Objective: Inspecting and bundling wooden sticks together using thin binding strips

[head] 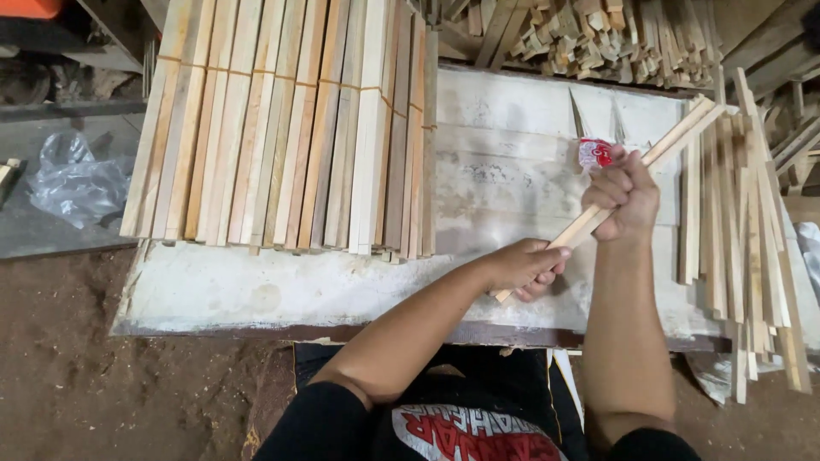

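Gripping a thin wooden strip (636,179) with both hands, left hand (525,266) closing round its lower end, right hand (622,198) clenching its middle, holding it slanted above the white desk (342,286). Lying alongside: bundled strips (282,128) to the left, loose strips (743,230) to the right.

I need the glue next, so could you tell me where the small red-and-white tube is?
In the head view it sits at centre-right: the small red-and-white tube is in the right hand, just above the wooden strips both hands hold.

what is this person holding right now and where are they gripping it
Both hands hold a few thin wooden strips bundled together. The left hand grips the near end; the right hand is closed around them near the middle.
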